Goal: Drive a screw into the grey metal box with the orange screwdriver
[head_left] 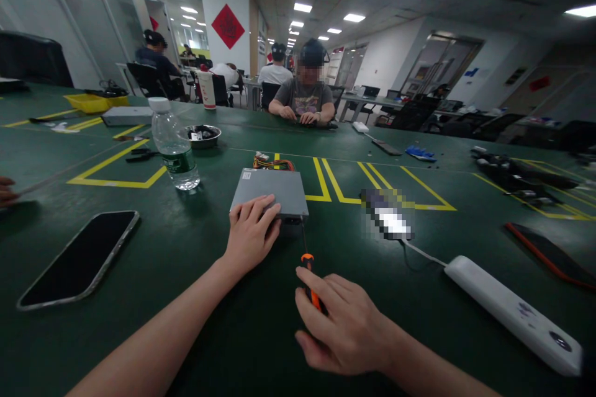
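Note:
A flat grey metal box [274, 189] lies on the green table [195, 248] in front of me. My left hand [250, 232] rests on its near left corner with the fingers laid flat on the lid. My right hand [342, 325] is closed around the orange and black handle of a screwdriver [308, 270]. The screwdriver's thin shaft points at the box's near edge. A bundle of coloured wires [274, 164] shows behind the box.
A black phone [79, 257] lies at the left, a water bottle [173, 144] and a metal bowl [202, 134] beyond it. A white power strip [512, 313] lies at the right. A person sits across the table; another person's fingers [7, 191] show at the left edge.

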Tool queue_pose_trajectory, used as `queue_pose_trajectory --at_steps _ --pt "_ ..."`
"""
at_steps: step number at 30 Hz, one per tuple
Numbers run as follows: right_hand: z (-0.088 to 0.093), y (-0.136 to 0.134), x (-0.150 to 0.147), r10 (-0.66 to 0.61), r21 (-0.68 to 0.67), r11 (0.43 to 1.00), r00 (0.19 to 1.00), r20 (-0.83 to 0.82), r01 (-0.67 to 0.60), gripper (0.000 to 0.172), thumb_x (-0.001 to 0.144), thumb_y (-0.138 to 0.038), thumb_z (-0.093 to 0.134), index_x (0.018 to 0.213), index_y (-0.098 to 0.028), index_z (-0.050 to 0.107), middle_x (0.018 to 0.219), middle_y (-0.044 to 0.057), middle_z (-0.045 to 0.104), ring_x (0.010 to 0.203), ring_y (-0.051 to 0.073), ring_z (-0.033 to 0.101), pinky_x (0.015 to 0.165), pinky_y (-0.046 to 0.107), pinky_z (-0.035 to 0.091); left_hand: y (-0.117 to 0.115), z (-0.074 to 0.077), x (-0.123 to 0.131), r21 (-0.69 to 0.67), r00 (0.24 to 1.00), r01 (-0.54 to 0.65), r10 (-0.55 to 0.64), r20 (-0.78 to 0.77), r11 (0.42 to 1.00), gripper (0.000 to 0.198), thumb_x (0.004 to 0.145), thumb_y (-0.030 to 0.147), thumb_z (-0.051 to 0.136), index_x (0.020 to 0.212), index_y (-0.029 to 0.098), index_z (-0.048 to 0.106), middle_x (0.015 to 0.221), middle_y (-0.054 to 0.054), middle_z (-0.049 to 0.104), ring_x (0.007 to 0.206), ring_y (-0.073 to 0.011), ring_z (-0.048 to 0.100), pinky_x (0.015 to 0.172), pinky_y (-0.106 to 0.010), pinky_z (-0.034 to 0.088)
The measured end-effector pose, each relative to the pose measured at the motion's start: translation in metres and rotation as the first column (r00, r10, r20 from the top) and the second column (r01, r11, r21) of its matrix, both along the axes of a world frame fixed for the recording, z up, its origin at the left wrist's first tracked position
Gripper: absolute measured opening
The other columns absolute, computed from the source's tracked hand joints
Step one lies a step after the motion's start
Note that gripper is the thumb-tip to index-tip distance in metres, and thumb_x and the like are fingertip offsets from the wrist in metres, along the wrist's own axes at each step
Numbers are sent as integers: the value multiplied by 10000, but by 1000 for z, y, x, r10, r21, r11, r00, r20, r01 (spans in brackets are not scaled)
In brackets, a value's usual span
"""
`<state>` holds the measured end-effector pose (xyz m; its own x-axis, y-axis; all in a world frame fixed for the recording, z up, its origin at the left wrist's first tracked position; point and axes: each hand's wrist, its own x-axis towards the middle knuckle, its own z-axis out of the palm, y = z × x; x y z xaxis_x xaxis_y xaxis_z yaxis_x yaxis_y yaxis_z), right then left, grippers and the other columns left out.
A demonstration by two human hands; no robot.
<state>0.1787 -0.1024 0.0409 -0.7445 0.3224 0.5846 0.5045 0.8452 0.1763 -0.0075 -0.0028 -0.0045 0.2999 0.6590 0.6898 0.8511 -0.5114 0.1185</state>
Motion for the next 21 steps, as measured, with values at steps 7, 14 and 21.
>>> queue_pose_trajectory --at_steps 7,14,21 --pt "-13 17 9 194 10 981 979 57 -195 290 867 -312 443 907 -70 599 958 176 660 595 146 585 507 264 452 1 -3 -1 13 1000 -6 6 8 1000 244 844 273 489 1084 255 534 1235 -47 553 1122 -236 478 872 -422 286" --pt "-35 22 16 167 -38 984 977 -131 -173 305 871 -436 467 803 -154 562 862 117 663 627 129 593 628 271 471 2 -2 0 3 1000 -8 8 2 1000 257 840 268 499 1095 250 525 1235 -51 553 1132 -228 473 866 -413 287" --pt "-24 17 15 155 -117 981 988 -23 -157 283 899 -368 427 1022 -159 573 940 124 650 724 145 631 653 273 487 1 -1 1 -4 1000 -15 15 7 1000 258 835 274 502 1092 262 525 1236 -42 552 1136 -227 471 871 -414 284"
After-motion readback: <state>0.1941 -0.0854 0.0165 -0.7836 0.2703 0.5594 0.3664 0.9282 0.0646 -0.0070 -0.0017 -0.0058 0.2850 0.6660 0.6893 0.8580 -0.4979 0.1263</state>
